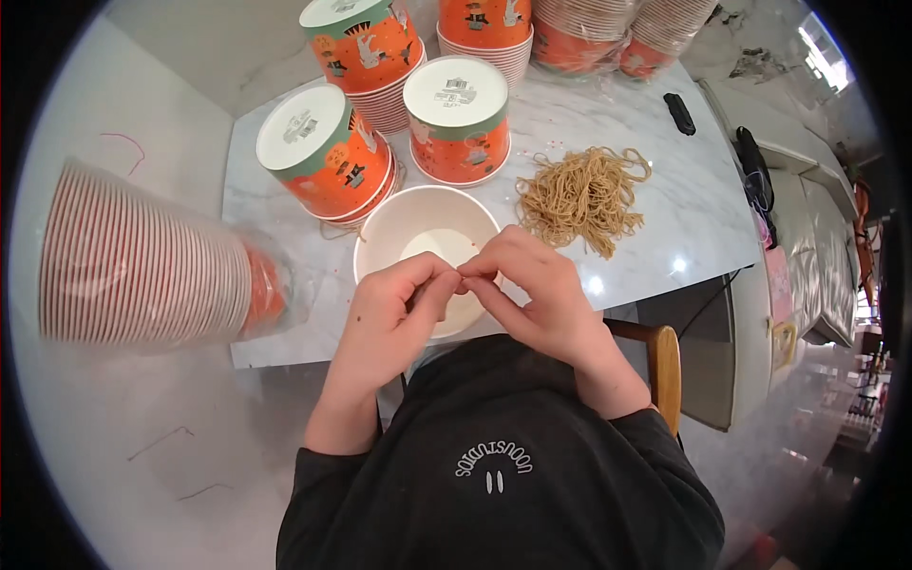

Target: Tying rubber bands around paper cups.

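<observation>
My left hand [391,306] and my right hand [538,293] meet fingertip to fingertip above an upright paper bucket [382,236] with a white inside. Both are closed in a pinch. Whatever lies between the fingertips is too small or hidden to make out. The bucket's near side is partly covered by my hands. To the right of it lies a loose heap of tan string [581,198]. Just behind the bucket, an orange and green paper bucket [460,142] stands upside down, and another upside-down bucket [332,161] with string at its base is to the left.
Tall stacks of nested orange buckets [375,57] rise at the back, some in clear plastic [579,38]. A long plastic-wrapped bucket stack [142,261] is at the left. A small black object [679,114] lies at the marble table's [684,214] far right. A wooden chair arm [666,370] is near my right elbow.
</observation>
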The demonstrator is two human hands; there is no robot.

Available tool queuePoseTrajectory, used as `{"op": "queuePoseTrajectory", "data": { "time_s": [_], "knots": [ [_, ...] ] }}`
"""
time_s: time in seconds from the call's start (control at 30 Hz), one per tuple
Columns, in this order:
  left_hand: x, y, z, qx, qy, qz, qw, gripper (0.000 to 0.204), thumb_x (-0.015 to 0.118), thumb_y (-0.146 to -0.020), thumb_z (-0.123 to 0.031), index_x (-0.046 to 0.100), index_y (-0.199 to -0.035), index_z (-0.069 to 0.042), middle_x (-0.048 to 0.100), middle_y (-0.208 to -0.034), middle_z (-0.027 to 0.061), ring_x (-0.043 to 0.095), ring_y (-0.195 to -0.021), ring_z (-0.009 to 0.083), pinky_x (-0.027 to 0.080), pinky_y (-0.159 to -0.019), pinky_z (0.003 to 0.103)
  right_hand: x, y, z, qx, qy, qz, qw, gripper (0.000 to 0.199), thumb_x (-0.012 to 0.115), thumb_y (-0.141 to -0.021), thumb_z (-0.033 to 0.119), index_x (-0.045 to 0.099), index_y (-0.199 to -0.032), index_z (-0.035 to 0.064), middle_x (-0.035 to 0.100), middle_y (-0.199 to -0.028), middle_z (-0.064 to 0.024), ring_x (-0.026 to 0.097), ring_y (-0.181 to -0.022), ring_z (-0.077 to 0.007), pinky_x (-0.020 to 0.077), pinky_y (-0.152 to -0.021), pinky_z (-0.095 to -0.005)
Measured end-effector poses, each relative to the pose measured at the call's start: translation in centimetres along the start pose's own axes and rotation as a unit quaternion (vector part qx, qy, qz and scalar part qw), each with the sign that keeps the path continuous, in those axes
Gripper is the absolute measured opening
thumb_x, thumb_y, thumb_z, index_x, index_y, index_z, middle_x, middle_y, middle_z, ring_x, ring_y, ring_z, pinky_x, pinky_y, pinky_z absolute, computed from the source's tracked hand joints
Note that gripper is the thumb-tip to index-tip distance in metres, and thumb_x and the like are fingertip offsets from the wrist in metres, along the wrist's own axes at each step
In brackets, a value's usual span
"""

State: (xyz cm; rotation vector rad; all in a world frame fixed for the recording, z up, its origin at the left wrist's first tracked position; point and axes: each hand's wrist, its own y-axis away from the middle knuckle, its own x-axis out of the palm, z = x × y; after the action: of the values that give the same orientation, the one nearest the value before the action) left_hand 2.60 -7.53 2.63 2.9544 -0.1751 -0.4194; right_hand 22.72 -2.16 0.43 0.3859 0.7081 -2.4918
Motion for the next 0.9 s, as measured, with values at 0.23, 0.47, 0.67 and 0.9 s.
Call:
{"op": "queuePoseTrajectory", "data": {
  "time_s": [0.23,0.47,0.67,0.9],
  "knots": [
    [2.8,-0.7,0.7,0.191,-0.187,0.026,0.963,0.063,0.078,-0.083,-0.013,0.054,-0.140,-0.001,0.070,-0.115,0.0140,0.072,-0.102,0.0293,0.058,-0.086,0.040,-2.2,-0.1,-1.1,-0.022,0.055,-0.149,0.987,0.017,0.076,-0.079,-0.006,0.073,-0.094,0.0028,0.063,-0.083,-0.0076,0.062,-0.074,-0.0199,0.0502,-0.065,-0.0307],
    [1.6,-1.5,0.7,0.046,-0.043,-0.050,0.997,0.052,0.071,-0.081,0.002,0.064,-0.133,0.000,0.075,-0.113,0.0092,0.071,-0.090,0.0122,0.055,-0.066,0.025,-2.1,0.7,-1.3,-0.062,0.100,-0.137,0.984,0.022,0.079,-0.072,-0.001,0.070,-0.091,0.0070,0.060,-0.080,-0.0069,0.062,-0.070,-0.0229,0.0491,-0.059,-0.0325],
    [-0.3,-1.5,1.3,0.027,0.079,-0.054,0.995,0.050,0.067,-0.082,0.008,0.065,-0.131,0.000,0.071,-0.116,0.0080,0.069,-0.091,0.0080,0.053,-0.065,0.020,-0.6,0.3,-1.7,-0.089,0.141,-0.110,0.980,0.023,0.079,-0.074,0.006,0.070,-0.094,0.0099,0.059,-0.078,-0.0055,0.061,-0.066,-0.0245,0.0487,-0.056,-0.0364],
    [-0.3,-1.6,1.5,0.007,0.093,-0.026,0.995,0.047,0.069,-0.082,0.006,0.065,-0.129,0.000,0.071,-0.116,0.0075,0.069,-0.090,0.0075,0.052,-0.066,0.019,1.1,-0.2,-2.6,-0.105,0.148,-0.159,0.971,0.020,0.079,-0.075,0.006,0.070,-0.093,0.0097,0.062,-0.079,-0.0052,0.064,-0.065,-0.0237,0.0498,-0.055,-0.0358]
  ]
}}
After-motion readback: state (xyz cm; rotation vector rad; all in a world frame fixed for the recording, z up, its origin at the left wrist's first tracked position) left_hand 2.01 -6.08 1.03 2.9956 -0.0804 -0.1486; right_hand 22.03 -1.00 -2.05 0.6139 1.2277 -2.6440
